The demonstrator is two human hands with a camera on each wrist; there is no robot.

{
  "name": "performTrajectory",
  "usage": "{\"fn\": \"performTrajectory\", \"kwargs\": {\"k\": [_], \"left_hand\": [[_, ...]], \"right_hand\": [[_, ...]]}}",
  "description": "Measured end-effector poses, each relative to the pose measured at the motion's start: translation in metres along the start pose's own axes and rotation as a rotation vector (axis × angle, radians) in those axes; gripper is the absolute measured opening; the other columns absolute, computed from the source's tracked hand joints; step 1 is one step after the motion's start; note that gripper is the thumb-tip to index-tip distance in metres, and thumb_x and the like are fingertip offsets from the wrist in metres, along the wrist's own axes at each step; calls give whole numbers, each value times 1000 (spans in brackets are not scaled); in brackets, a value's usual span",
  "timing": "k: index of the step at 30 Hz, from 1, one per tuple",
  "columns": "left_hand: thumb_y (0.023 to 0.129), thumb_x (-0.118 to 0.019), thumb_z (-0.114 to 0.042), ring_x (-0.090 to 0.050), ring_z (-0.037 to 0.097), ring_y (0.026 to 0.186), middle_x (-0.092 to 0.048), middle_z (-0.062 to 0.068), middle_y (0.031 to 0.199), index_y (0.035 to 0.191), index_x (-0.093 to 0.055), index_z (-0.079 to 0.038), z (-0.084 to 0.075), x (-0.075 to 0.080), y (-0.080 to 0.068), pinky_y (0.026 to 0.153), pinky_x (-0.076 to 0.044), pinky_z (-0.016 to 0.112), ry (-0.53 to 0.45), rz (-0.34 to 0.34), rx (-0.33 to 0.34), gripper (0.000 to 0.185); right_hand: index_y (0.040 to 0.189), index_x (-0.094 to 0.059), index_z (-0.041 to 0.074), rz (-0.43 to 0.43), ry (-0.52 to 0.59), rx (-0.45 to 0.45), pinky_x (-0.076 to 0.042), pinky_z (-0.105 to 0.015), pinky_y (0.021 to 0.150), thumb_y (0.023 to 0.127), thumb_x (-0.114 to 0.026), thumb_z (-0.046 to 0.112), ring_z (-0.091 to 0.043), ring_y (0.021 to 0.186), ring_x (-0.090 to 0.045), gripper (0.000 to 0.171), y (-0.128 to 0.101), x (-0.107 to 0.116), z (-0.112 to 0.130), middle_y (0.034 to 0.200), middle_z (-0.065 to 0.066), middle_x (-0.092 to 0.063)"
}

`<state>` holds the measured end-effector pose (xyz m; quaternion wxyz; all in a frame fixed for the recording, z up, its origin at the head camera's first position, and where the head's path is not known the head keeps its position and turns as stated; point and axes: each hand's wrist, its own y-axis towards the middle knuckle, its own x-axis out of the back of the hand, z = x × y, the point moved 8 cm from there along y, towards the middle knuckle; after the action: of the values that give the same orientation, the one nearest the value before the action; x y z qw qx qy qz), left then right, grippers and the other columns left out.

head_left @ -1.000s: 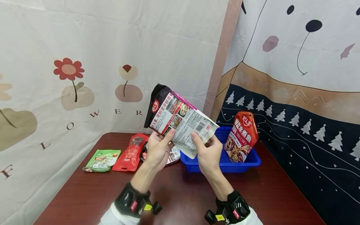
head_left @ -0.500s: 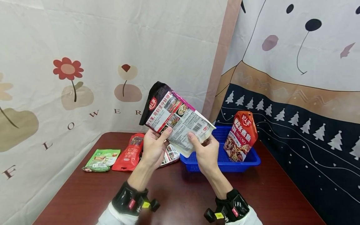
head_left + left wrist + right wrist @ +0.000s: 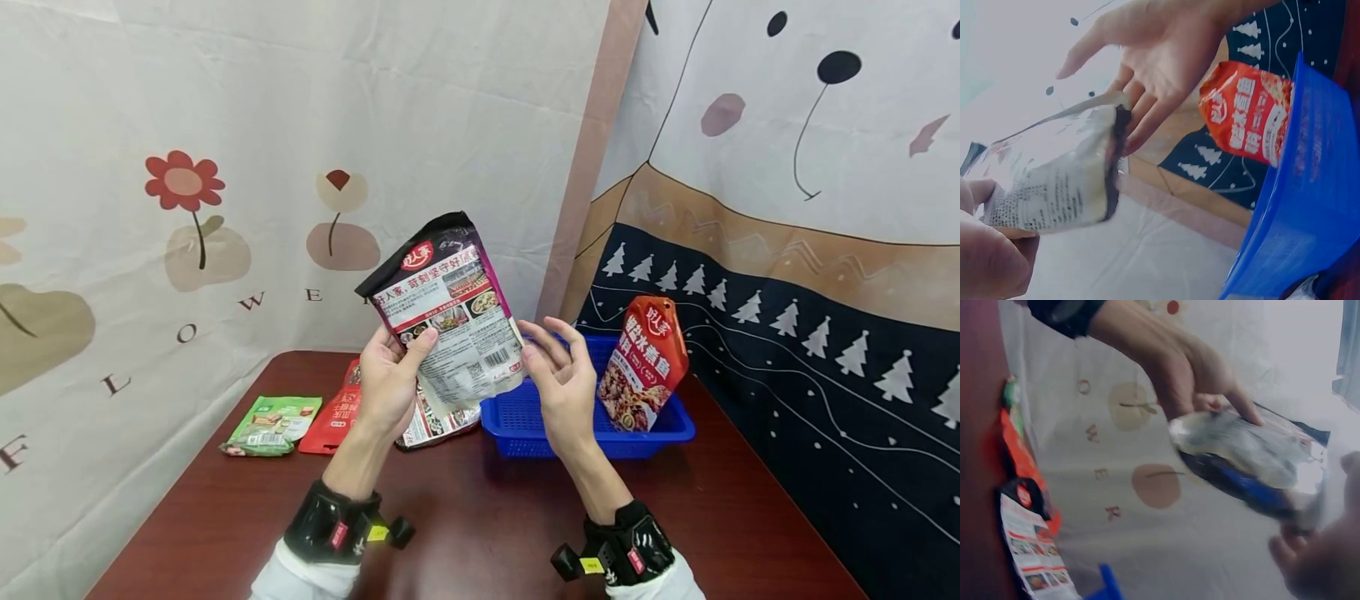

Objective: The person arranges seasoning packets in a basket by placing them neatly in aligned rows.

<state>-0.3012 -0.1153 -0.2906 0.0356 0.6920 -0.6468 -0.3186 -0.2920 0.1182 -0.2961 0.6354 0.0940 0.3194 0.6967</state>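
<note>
My left hand [image 3: 388, 385] grips a black-and-white seasoning pouch [image 3: 457, 325] by its lower left side, thumb across the printed face. The pouch is tilted above the table, dark end up. At its right edge is my right hand [image 3: 567, 390], fingers spread and relaxed. In the left wrist view the right hand [image 3: 1160, 62] shows an open palm behind the pouch [image 3: 1054, 181]; whether its fingertips touch the edge I cannot tell. A blue plastic basket [image 3: 517, 433] stands behind the right hand, with an orange-red pouch [image 3: 643, 367] upright in it.
On the table [image 3: 465, 517], left of the basket, lie a green packet [image 3: 272, 427], a red pouch [image 3: 330, 423] and another printed pouch [image 3: 438, 427], partly hidden by the left hand and held pouch. Patterned cloths hang behind the table.
The right hand has let go of its grip on the pouch and spread its fingers. The left hand has moved a little left, and the pouch has turned more upright.
</note>
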Motion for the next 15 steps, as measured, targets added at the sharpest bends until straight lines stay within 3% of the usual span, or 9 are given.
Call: {"fn": "performTrajectory", "kwargs": {"k": [5, 9, 15], "left_hand": [[96, -74, -15, -76, 24, 110, -75, 11, 126, 137, -60, -12, -2, -2, 1, 90, -63, 37, 134, 83, -18, 43], [96, -75, -20, -77, 26, 106, -75, 11, 125, 138, -59, -19, 0, -7, -1, 87, -64, 41, 255, 168, -11, 45], [97, -74, -20, -77, 25, 104, -75, 12, 124, 140, -56, -21, 7, -15, -6, 85, -65, 42, 361, 287, 18, 47]], "right_hand": [[153, -39, 14, 87, -144, 26, -51, -33, 114, 99, -69, 11, -34, 144, -54, 61, 6, 6, 10, 156, -19, -52], [155, -38, 18, 134, -197, 5, -42, -39, 122, 97, -71, 8, -32, 148, -49, 68, 7, 6, 11, 159, -15, -49], [158, -36, 22, 194, -236, -47, -50, -31, 114, 96, -73, 10, -26, 145, -54, 73, 7, 5, 10, 156, -10, -53]]}}
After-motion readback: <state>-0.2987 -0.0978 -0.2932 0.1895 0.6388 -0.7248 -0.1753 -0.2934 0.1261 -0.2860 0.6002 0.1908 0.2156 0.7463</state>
